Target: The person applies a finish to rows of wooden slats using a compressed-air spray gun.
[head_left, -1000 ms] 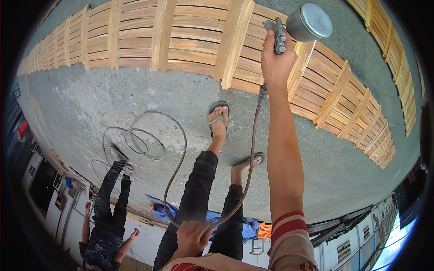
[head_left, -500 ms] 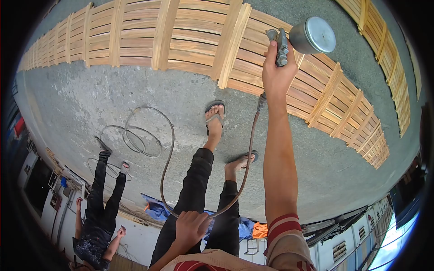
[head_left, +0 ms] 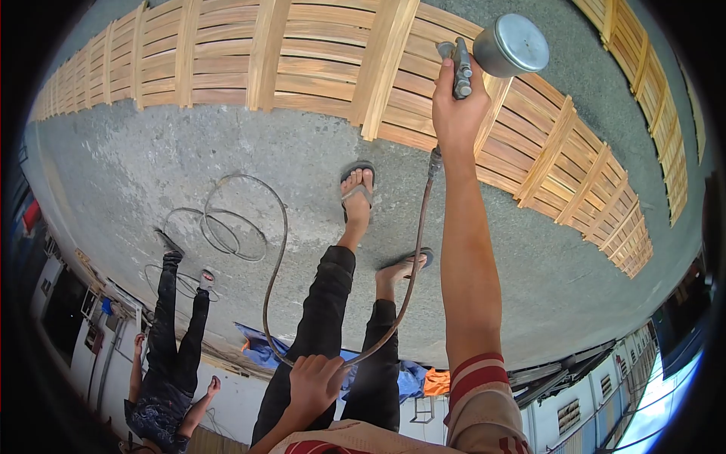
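A metal spray gun (head_left: 462,69) with a round silver cup (head_left: 522,47) is gripped in my right hand (head_left: 458,113), held out over a row of slatted wooden panels (head_left: 325,57). From the gun's lower end an air hose (head_left: 418,242) hangs down in a loop. My left hand (head_left: 316,382) is closed around that hose, close to my body. Wooden crosspieces stand up from the slats, and the gun is above the panels to the right of the thickest one.
Coils of the hose (head_left: 227,236) lie on the concrete floor (head_left: 151,166) to the left. Another person (head_left: 172,344) stands at lower left. A second row of wooden panels (head_left: 643,76) runs along the upper right. Blue tarpaulin (head_left: 412,378) and orange cloth (head_left: 436,383) lie behind my legs.
My right hand and the spray gun have moved slightly up and to the left in view. My left hand remains on the hose. The other person's hands have shifted a little.
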Action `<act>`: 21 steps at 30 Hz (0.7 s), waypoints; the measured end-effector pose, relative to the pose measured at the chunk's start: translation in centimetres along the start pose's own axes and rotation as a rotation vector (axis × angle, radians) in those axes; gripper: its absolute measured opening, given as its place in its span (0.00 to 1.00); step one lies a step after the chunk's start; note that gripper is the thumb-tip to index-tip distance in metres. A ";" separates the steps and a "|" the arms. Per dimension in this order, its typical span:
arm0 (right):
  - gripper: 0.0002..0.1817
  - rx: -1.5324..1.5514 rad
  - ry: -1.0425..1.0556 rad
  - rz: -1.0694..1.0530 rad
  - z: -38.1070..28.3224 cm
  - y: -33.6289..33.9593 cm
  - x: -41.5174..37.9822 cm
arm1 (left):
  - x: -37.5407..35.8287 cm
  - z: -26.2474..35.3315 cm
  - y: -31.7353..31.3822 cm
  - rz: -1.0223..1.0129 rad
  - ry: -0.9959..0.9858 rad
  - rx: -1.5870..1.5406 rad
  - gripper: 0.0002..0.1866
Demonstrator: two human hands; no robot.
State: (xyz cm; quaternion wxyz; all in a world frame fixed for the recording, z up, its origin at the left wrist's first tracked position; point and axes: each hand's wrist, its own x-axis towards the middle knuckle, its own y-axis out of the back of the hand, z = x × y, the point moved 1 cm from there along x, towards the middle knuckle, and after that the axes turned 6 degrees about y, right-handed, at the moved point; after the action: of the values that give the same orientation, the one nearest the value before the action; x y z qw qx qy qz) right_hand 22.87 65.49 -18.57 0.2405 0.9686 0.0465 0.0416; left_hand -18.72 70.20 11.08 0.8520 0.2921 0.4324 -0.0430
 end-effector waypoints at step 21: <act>0.18 -0.150 -0.005 0.140 4.7 4.6 2.4 | 1.5 1.2 1.1 -0.012 -0.021 0.049 0.12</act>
State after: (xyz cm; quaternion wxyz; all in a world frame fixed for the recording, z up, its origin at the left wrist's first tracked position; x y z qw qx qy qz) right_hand 26.02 59.57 -20.42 0.3088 0.9489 -0.0253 0.0592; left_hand -16.59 70.72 10.99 0.8489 0.3095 0.4239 -0.0619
